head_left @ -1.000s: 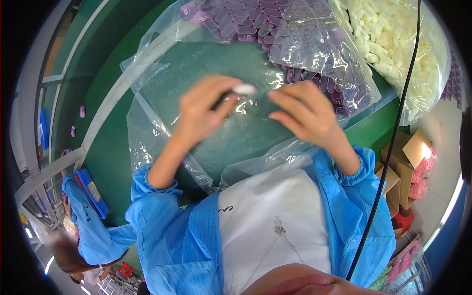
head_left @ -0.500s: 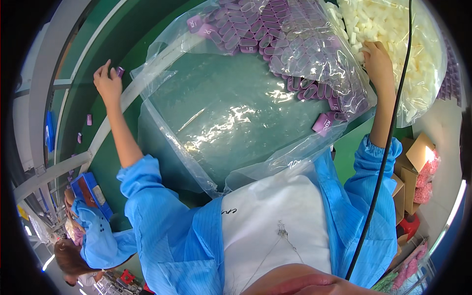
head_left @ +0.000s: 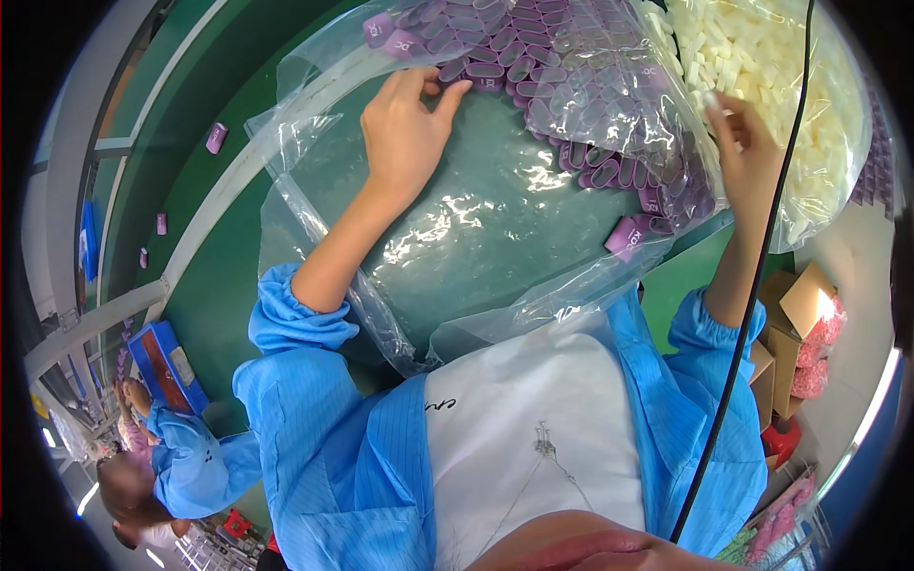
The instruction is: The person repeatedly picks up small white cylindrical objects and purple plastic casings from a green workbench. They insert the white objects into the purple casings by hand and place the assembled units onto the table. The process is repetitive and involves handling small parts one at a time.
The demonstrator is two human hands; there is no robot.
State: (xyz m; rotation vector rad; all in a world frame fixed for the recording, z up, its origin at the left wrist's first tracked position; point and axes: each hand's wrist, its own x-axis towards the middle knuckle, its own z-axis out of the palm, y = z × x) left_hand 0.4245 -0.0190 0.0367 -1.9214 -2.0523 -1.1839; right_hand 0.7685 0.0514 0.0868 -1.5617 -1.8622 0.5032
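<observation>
Left hand [head_left: 404, 133] at near edge of purple sleeves [head_left: 487, 70], fingers half-curled; cannot tell if gripping. Sleeves partly under clear plastic [head_left: 457, 238]. Right hand [head_left: 748, 145] by white pieces [head_left: 728, 57], fingers bent; grip unclear.

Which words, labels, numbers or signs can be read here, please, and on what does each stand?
Wording is left uncopied; lettering stands here:
Tilted purple piece right of centre: pale letters.
Purple pieces at the top: small pale print.
White shirt: dark script, partly cut off.
Clear plastic sheeting, lower edge: pale marks, unreadable.
Far-left purple pieces: any print too small.
</observation>
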